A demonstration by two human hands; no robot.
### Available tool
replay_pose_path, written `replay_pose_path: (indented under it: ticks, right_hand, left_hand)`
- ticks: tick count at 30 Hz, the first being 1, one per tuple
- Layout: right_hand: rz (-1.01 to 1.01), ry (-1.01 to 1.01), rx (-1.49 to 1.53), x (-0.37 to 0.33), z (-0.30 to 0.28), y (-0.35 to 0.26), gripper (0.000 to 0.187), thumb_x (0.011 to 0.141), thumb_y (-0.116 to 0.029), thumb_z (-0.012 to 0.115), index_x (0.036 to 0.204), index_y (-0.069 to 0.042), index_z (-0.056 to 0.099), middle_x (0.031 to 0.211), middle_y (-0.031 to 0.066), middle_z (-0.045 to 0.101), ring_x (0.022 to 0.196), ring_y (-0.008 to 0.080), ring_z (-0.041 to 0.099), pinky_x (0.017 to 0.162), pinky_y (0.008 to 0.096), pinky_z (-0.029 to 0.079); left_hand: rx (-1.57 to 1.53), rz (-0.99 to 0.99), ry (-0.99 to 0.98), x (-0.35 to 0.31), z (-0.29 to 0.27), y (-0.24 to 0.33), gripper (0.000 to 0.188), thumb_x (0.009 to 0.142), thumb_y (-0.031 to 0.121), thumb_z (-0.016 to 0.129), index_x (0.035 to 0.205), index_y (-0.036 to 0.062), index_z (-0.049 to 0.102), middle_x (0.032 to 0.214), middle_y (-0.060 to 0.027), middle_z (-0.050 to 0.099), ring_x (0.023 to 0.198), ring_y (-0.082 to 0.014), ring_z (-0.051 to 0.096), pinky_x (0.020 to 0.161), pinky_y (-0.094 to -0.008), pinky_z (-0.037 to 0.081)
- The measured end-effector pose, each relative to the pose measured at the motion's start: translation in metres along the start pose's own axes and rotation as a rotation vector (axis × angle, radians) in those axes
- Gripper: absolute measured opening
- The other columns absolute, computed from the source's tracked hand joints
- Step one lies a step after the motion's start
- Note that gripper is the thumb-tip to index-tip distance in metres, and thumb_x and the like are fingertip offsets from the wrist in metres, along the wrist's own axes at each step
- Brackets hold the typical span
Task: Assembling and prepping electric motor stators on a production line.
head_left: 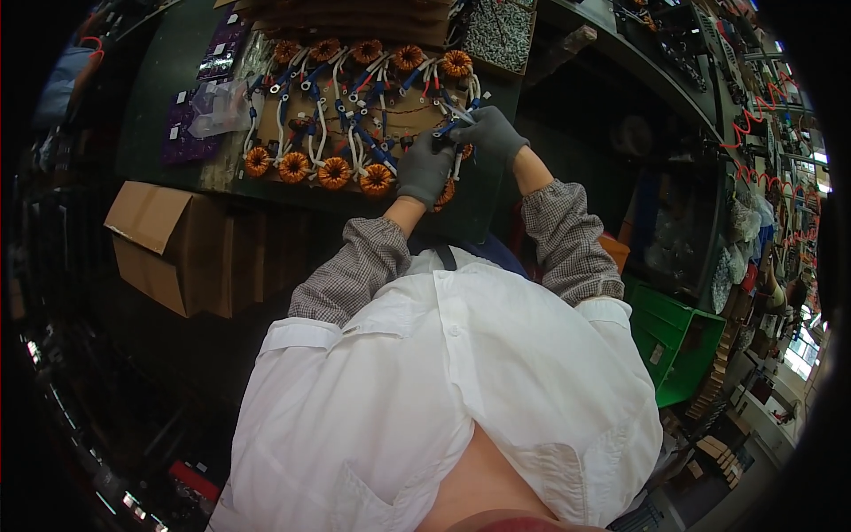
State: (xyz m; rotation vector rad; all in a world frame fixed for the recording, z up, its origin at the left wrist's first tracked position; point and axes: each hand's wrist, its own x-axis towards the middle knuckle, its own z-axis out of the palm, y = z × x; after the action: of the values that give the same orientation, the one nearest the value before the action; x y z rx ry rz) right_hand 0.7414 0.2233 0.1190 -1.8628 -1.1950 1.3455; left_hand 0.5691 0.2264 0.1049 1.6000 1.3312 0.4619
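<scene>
My left hand (425,168), in a grey glove, is closed around the wire leads of a copper-wound ring coil (443,194), which shows partly under it. Close beside it, my grey-gloved right hand (493,136) pinches a blue-sleeved wire lead (445,129) between the two hands. A thin pale piece (461,114) juts out at its fingertips; its kind is unclear. Two rows of similar coils lie on a brown cardboard sheet (408,115), a near coil (376,180) to the left of my hands. Their blue and white leads, ending in ring terminals, point inward.
Purple circuit boards (180,133) and a clear plastic bag (220,108) lie left on the dark table (142,146). At the back right stands a box of small metal parts (498,35). Cardboard boxes (168,244) are below left, a green crate (678,341) at right.
</scene>
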Motion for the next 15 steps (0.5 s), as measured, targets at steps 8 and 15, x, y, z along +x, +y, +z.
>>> replay_pose_path:
  ticks: [8, 15]
  right_hand:
    - [0.044, 0.050, 0.068, -0.009, -0.002, 0.005, 0.025, 0.076, -0.020, 0.076, 0.083, 0.003, 0.068, 0.069, 0.0065, 0.063, 0.062, 0.0111, 0.054, 0.059, 0.0308, 0.044]
    - [-0.026, 0.214, 0.147, -0.012, 0.031, 0.020, 0.028, 0.074, -0.019, 0.077, 0.089, 0.002, 0.066, 0.075, 0.0077, 0.066, 0.068, 0.0114, 0.059, 0.064, 0.0282, 0.047]
  left_hand:
    - [0.458, -0.136, -0.280, 0.026, -0.025, 0.025, 0.042, 0.078, 0.038, 0.064, 0.108, 0.0077, 0.063, 0.099, -0.0174, 0.066, 0.096, -0.0353, 0.062, 0.081, -0.0426, 0.049]
    - [0.077, -0.163, -0.457, 0.037, -0.031, 0.011, 0.037, 0.074, 0.026, 0.068, 0.097, -0.0036, 0.067, 0.083, -0.0145, 0.068, 0.071, -0.0203, 0.066, 0.068, -0.0313, 0.051]
